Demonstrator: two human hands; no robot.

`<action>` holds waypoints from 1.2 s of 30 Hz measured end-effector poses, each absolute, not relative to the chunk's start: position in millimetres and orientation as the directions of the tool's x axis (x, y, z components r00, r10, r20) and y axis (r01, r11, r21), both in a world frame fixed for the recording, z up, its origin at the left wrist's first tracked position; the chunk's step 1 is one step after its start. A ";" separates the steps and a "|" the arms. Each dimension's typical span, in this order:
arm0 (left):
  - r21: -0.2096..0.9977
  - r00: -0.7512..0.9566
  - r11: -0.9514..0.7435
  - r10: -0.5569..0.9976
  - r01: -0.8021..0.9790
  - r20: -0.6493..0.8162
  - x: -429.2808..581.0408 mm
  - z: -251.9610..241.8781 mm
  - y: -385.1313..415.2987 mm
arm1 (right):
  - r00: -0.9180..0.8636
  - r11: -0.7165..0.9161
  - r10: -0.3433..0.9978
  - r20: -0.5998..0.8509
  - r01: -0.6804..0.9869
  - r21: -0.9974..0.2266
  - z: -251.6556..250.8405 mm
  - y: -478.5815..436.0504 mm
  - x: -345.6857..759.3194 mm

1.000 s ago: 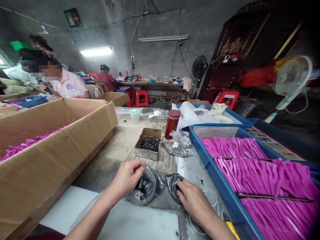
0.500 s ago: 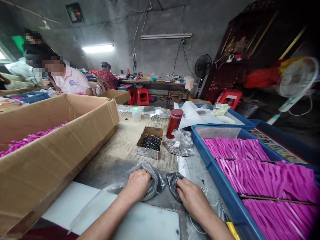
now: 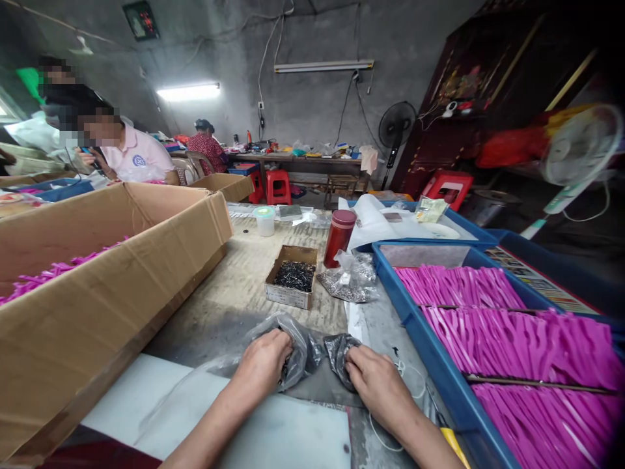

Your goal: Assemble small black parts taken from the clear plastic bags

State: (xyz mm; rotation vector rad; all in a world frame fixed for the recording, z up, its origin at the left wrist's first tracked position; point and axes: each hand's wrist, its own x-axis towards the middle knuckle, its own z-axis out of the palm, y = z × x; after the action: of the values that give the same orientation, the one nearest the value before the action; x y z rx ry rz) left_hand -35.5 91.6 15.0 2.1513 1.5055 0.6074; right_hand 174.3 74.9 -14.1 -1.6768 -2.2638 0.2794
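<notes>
My left hand (image 3: pixel 266 359) reaches into the mouth of a clear plastic bag (image 3: pixel 303 352). Its fingers are curled, and their tips are hidden inside, near something small and dark. My right hand (image 3: pixel 375 374) is at the opening of a smaller plastic bag (image 3: pixel 336 355) with dark contents. Those fingers are bent inward too, the tips out of sight. Both bags lie side by side on the table behind a pale white board (image 3: pixel 293 430). Beyond them stands a small open cardboard box (image 3: pixel 288 298) of black pin-like pieces (image 3: pixel 295 276).
To the left is a large cardboard box (image 3: pixel 112 286) with magenta plastic strips. On the right, a blue tray (image 3: pixel 415 326) holds rows of magenta plastic pieces (image 3: pixel 517 339). A red canister (image 3: pixel 340 240) stands beside a bag of metal bits (image 3: pixel 349 281). Co-workers sit farther back.
My left hand has turned slightly and shifted a little left in the bag mouth, exposing something dark by its fingers. My right hand stays at the smaller bag, barely moved.
</notes>
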 end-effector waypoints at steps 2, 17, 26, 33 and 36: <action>0.575 0.297 -0.303 0.949 0.760 0.107 -37.7 12.9 90.3 | -0.268 0.299 0.954 0.135 0.888 -0.349 -12.8 74.3 173.9; 0.838 0.175 -0.109 0.984 0.534 0.017 -44.8 7.3 80.1 | -0.275 0.333 0.941 0.195 0.847 -0.415 -14.0 72.1 173.5; 0.903 0.165 -0.032 0.985 0.428 -0.043 -43.4 11.5 75.8 | -0.269 0.294 0.956 0.121 0.861 -0.415 -12.1 68.7 174.0; 0.811 0.215 -0.233 0.967 0.537 0.136 -43.5 20.4 73.7 | -0.243 0.280 0.960 0.139 0.845 -0.457 -8.7 66.0 174.4; 0.768 0.231 -0.310 0.949 0.561 0.215 -42.9 23.9 73.1 | -0.229 0.273 0.962 0.149 0.818 -0.506 -7.3 64.8 174.7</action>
State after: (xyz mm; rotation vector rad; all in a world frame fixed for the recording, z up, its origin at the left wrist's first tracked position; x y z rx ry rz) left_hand -42.9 73.1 23.9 1.9615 1.3813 0.9240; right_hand 174.7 64.8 -7.3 -1.6052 -2.1201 0.4502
